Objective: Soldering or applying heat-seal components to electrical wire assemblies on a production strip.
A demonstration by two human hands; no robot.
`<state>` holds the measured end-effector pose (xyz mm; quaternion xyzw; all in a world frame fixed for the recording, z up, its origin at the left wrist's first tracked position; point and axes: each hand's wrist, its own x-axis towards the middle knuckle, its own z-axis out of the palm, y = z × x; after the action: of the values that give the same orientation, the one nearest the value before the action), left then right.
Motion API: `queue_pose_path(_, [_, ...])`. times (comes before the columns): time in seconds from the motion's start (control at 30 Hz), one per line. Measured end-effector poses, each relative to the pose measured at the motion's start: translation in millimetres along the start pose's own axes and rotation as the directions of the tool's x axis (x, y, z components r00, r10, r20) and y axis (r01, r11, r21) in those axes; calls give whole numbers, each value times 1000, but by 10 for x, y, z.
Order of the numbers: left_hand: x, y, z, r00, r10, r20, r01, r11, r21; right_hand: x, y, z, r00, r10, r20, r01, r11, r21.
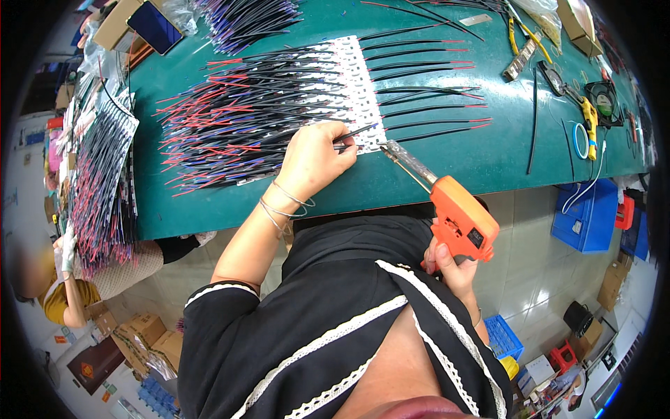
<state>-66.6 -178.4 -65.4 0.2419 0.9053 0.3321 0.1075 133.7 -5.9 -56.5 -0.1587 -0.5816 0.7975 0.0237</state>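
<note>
My right hand (452, 269) is wrapped round the handle of an orange soldering gun (464, 218). Its metal tip reaches the lower right corner of a white circuit board panel (354, 77) lying on the table. Fingers pinched, my left hand (319, 155) holds a short black wire (361, 131) over the panel's near end, close to the tip. Rows of black wires with red and blue ends (230, 119) spread left from the panel. Several more black wires (433, 100) with red ends stick out from its right edge.
The green table (447, 164) also bears a purple and black wire bundle (248, 21), a phone (155, 28), yellow-handled pliers (520, 42) and a yellow tool (590, 126). More wired panels (105, 174) hang at the left edge, beside a gloved person (66, 279). Blue crates (585, 218) stand right.
</note>
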Motion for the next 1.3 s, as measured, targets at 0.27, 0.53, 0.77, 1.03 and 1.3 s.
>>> queue_pose_path(0.27, [-1, -19, 19, 999, 49, -4, -49, 999, 4, 28, 40, 71, 998, 58, -19, -59, 996, -61])
queue_pose_path(0.53, [2, -10, 24, 999, 36, 21, -36, 999, 13, 56, 62, 87, 999, 43, -5, -43, 987, -154])
queue_pose_path(0.77, [10, 2, 26, 998, 59, -5, -59, 997, 42, 65, 29, 88, 999, 54, -6, -54, 981, -186])
queue_pose_path(1.03, [20, 33, 22, 999, 38, 38, -41, 995, 94, 72, 18, 135, 993, -119, -19, 101, 908, -407])
queue_pose_path(1.3, [45, 37, 7, 997, 68, 47, -73, 990, 120, 0, 47, 84, 997, -30, -73, 16, 984, -178])
